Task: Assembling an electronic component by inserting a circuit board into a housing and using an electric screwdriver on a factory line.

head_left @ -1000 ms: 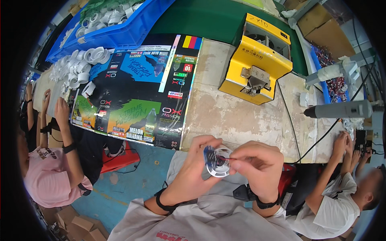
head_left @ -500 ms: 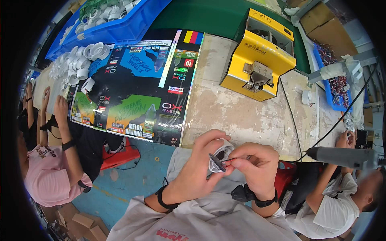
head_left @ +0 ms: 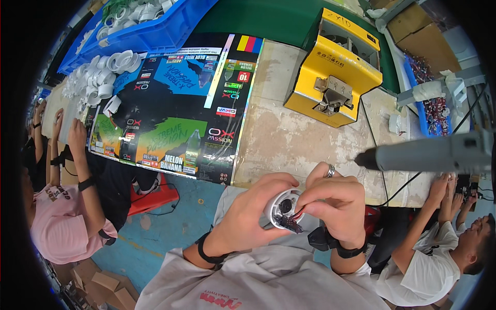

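My left hand (head_left: 250,214) is wrapped around a white round plastic housing (head_left: 271,207), its open end turned up toward me. Inside the housing shows a black round part (head_left: 285,206). A small dark circuit board (head_left: 289,223) sticks out over the near edge of the rim. With thumb and forefinger my right hand (head_left: 336,206) pinches thin red and black wires (head_left: 298,212) at the right side of the opening. Its fingertips hide the wire ends. Both hands are held just off the table's near edge.
A yellow machine (head_left: 310,85) stands on the worn table (head_left: 266,124). Left of it lies a printed sheet (head_left: 155,111) with a pile of white rings (head_left: 101,85) and a blue bin (head_left: 160,44). A grey black-tipped tool (head_left: 429,155) juts in from the right. Co-workers sit on both sides.
The housing has been turned, so its inside and the black round part now show more openly. The circuit board has tilted outward over the rim. The grey tool reaches further left.
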### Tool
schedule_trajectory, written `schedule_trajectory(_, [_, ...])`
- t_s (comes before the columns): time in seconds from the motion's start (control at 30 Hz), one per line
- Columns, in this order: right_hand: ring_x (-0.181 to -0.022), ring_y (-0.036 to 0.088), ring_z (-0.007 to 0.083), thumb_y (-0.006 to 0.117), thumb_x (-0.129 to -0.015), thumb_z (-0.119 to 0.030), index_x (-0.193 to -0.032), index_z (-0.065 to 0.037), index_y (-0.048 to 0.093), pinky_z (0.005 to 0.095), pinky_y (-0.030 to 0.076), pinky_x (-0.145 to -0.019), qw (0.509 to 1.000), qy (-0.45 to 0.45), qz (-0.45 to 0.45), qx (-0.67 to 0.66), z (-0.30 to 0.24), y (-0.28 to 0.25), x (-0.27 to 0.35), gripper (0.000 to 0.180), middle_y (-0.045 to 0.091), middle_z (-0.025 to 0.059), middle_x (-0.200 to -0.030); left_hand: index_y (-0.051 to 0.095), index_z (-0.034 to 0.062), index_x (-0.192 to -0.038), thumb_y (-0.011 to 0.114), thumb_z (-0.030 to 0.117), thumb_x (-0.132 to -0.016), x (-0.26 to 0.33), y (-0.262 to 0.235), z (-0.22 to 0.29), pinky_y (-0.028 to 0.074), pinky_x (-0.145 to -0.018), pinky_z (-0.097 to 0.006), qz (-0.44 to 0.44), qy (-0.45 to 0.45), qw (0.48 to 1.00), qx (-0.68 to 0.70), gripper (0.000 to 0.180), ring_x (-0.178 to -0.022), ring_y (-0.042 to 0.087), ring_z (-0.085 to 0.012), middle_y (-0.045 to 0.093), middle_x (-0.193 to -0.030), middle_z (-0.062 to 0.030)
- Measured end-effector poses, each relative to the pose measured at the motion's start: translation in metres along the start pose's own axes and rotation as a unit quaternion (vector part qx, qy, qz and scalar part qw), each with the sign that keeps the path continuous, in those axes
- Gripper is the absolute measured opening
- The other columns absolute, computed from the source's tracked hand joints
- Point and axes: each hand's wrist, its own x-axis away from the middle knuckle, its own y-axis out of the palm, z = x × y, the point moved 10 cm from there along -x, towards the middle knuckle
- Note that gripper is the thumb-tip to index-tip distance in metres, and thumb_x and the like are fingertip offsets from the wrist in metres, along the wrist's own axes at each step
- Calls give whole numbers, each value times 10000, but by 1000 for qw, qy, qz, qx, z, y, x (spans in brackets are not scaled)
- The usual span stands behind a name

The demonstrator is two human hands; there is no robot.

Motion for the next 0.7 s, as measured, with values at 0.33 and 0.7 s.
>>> schedule_trajectory(0.33, [-965,547,221,756,-706,-44,-814,-23,727,351,422,-842,984,5,-67,-163,3,9,-7,114,679,58,-755,503,23,-1189,800,90,-678,-6,2,-5,497,-838,-346,-10,-39,997,62,594,-1002,623,-314,593,-1151,-154])
schedule_trajectory(0.7, [-1209,481,288,702,-736,32,-823,27,704,385,454,-910,956,68,-108,-266,10,16,-11,86,694,126,-868,509,18,-1135,922,199,-562,-21,6,-1,516,-820,-365,-46,-19,999,16,728,-965,658,-300,652,-1062,-187])
